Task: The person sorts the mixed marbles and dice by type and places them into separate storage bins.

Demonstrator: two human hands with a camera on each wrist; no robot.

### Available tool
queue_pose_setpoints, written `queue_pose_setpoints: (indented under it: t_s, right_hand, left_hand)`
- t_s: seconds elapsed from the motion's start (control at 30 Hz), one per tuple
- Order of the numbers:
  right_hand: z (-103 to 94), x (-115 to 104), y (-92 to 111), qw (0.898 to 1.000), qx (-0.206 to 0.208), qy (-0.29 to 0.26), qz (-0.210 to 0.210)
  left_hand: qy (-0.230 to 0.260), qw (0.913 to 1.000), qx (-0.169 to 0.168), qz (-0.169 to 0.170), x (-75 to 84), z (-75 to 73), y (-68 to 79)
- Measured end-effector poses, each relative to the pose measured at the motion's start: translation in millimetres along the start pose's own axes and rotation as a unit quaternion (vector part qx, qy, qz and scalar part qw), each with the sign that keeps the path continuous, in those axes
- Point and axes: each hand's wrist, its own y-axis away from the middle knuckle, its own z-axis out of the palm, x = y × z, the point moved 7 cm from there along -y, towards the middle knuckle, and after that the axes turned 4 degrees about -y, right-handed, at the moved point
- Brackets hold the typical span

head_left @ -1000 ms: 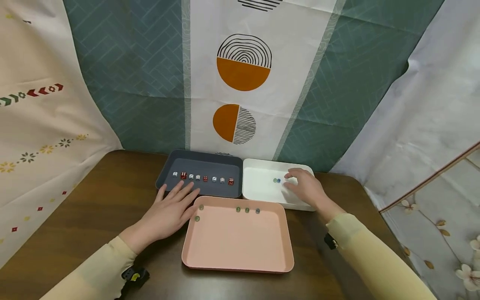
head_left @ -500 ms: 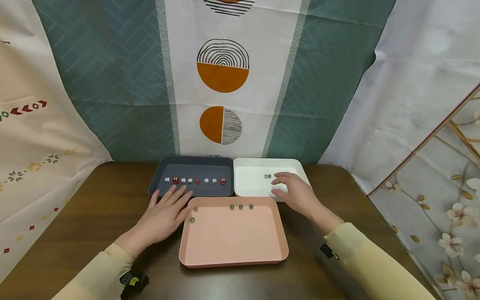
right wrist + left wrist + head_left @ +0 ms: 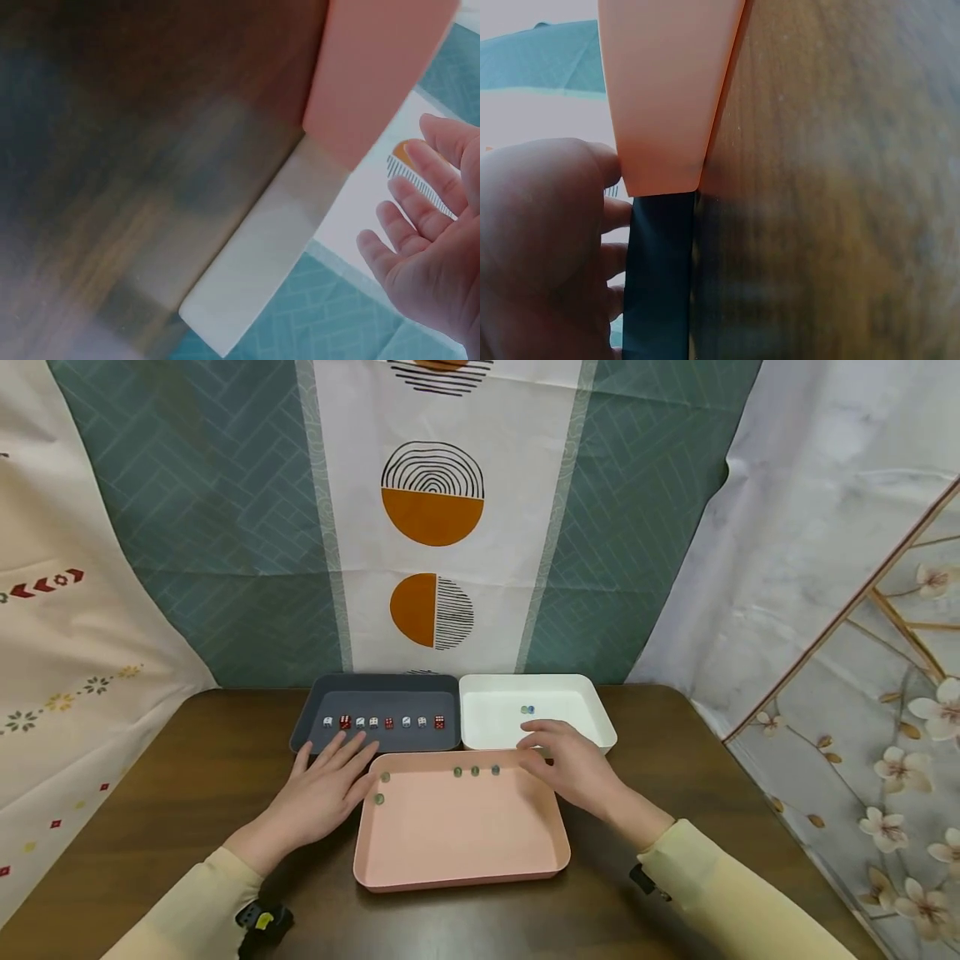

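Note:
Several glass marbles lie in the pink tray (image 3: pixel 465 843): green marbles (image 3: pixel 475 771) and a bluish marble (image 3: pixel 496 770) along its far side, two more near its left corner. Two marbles (image 3: pixel 527 710) sit together in the white tray (image 3: pixel 592 710). My right hand (image 3: pixel 573 768) hovers over the pink tray's far right corner, fingers loosely bent and holding nothing. Fingers spread, my left hand (image 3: pixel 318 797) lies at the near edge of the dark tray (image 3: pixel 300 727), its thumb at the pink tray's left corner. Red and white dice (image 3: pixel 388 723) form a row in the dark tray.
All three trays stand against each other on a brown wooden table (image 3: pixel 225 777). A patterned cloth (image 3: pixel 442 543) hangs right behind them. Other hanging cloths close off the left and right sides.
My right hand has drawn back from the white tray to the pink tray's far right corner. The left hand keeps its place. The head view has shifted, and the marbles and dice stay put.

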Motion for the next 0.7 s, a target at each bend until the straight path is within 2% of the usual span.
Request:
queue_pose_setpoints:
  t_s: [0.27, 0.43, 0.7]
  right_hand:
    - [13.1, -5.3, 2.2, 0.999, -0.026, 0.03, -0.021]
    - [21.8, -8.9, 0.3, 0.998, -0.042, 0.041, -0.02]
    - [24.3, -15.7, -4.2, 0.998, -0.04, 0.047, -0.033]
  left_hand:
    - [0.004, 0.9999, -0.009, -0.003, -2.1, 1.3, 0.6]
    - [0.01, 0.9999, -0.006, -0.004, -1.6, 1.2, 0.6]
    - [0.002, 1.0, -0.006, -0.007, -3.3, 2.2, -0.4]
